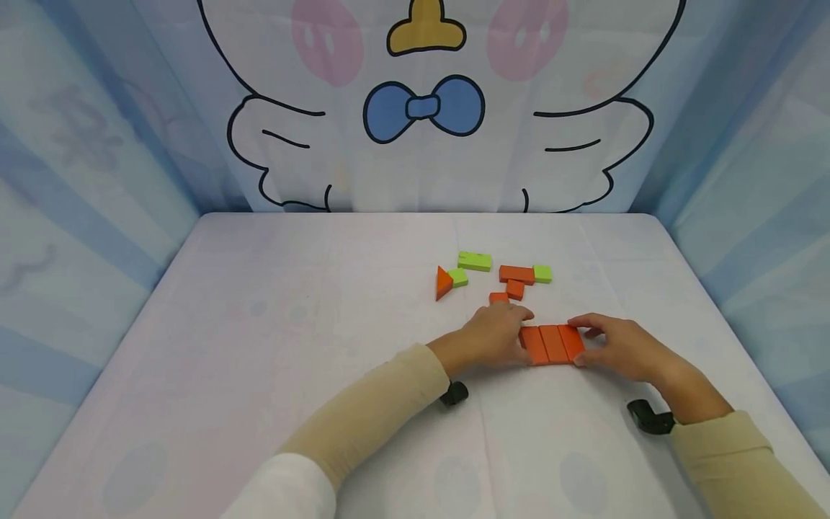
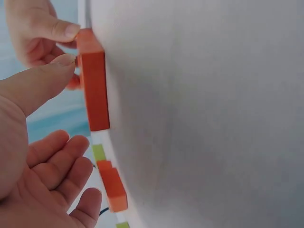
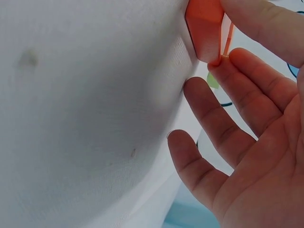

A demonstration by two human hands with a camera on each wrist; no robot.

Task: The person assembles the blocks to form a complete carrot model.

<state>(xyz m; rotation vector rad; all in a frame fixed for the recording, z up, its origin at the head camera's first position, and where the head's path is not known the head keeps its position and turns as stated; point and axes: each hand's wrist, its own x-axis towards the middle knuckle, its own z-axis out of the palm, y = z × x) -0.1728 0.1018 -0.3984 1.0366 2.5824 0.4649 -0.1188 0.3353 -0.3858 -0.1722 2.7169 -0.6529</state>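
Three orange blocks (image 1: 553, 344) lie side by side on the table between the two hands. The left hand (image 1: 494, 334) is at their left side; in the left wrist view its thumb touches or nearly touches the orange block (image 2: 96, 90), and its other fingers are spread and relaxed, off the block. From the right, the right hand (image 1: 625, 347) pinches the rightmost block between thumb and fingers at its near and far ends. The right wrist view shows the right thumb and fingertips at the orange block (image 3: 205, 31), with the lower fingers loose.
Behind the left hand, a small orange block (image 1: 498, 297) shows partly. Farther back are another small orange block (image 1: 515, 290), a long orange block (image 1: 516, 274) touching a green cube (image 1: 542, 274), a long green block (image 1: 475, 261), and an orange triangle (image 1: 444, 283) against a green block (image 1: 458, 277).
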